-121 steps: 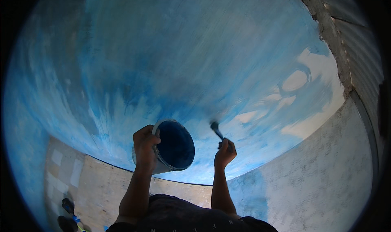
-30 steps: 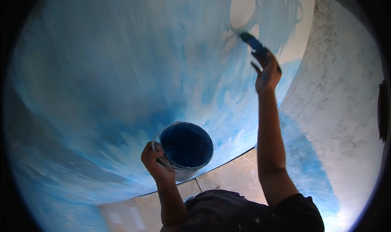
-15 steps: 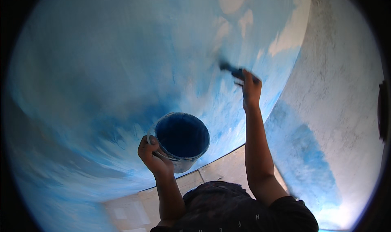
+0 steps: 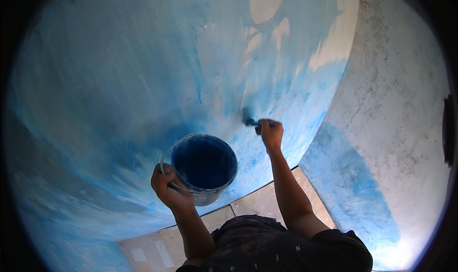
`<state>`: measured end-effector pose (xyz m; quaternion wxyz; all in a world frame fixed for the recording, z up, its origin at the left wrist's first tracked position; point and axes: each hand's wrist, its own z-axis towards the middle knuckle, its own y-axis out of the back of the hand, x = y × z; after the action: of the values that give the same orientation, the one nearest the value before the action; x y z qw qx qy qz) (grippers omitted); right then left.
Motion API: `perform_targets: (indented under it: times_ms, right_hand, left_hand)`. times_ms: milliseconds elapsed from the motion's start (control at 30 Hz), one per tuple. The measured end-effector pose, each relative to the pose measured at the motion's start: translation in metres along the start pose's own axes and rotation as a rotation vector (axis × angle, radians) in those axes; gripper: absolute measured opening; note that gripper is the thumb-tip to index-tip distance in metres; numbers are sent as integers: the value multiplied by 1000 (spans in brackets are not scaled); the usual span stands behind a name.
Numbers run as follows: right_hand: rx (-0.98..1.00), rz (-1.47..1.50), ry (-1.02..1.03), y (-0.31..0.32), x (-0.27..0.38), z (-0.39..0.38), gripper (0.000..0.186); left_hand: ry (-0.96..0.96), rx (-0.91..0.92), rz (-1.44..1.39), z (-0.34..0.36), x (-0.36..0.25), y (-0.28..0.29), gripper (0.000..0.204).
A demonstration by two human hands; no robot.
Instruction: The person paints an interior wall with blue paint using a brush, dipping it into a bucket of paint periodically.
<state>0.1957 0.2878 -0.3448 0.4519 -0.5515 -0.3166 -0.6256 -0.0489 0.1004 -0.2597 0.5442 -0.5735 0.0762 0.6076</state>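
Observation:
My left hand (image 4: 170, 191) grips a pail (image 4: 205, 195) at its left side, by the pale handle. The pail is tilted toward me and shows dark blue paint inside. My right hand (image 4: 271, 137) is closed on a paintbrush (image 4: 253, 122) just above and right of the pail. The dark bristles lie against a large curved wall (image 4: 119, 71) streaked in blues and greys, and are slightly blurred. Toward the upper right of that surface are bare cream patches (image 4: 265, 2), one roughly oval.
A mottled grey side wall (image 4: 391, 90) rises on the right, with light blue paint (image 4: 350, 181) low on it. Pale floor panels (image 4: 253, 200) show below the painted surface, with a dark seam between them. My dark shirt fills the bottom middle.
My right hand and brush have moved down and left across the wall from beside the oval patch. The pail has shifted slightly left. Since four seconds ago the view has turned toward the right-hand wall.

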Motion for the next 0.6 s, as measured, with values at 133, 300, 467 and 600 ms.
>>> perform_targets:
  times_ms: [133,300,467,600]
  right_hand:
    - [96,319,412,-5,97,14,27]
    - [117,508,515,-24,102,8,28]
    - [36,421,144,-20,-57,-21,29]
    - [174,171,-140,3,-85,-10,28]
  left_hand:
    - [-290,68,199,-5,10,14,8]
    - [-180,68,78,-4,13,35,14]
    - [-87,1,35,-3,5,10,4]
    - [-92,-47,156,-5,2,4,9]
